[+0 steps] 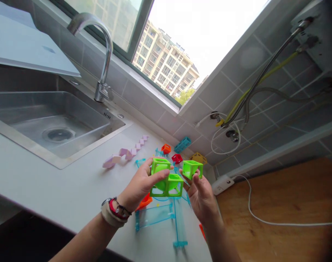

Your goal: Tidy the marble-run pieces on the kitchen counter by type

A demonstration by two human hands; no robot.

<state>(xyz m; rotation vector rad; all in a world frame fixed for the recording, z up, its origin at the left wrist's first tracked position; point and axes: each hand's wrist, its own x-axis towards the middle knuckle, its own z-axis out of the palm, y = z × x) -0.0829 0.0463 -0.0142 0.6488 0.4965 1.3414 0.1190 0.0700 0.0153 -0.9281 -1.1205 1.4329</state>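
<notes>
My left hand is closed around a bright green block of joined open-frame cubes, its thumb lying across the front. Just to the right, my right hand pinches a single green open-frame cube between thumb and fingers. A small gap separates the two green pieces, and both are held above the counter. Below them lie clear blue plastic track pieces, partly hidden by my hands. An orange piece shows beside my left wrist.
Behind my hands lie an orange cube, a red cube, a blue block and a yellow piece. A pale purple zigzag strip is left of them. The sink and faucet stand left; a white power strip lies right.
</notes>
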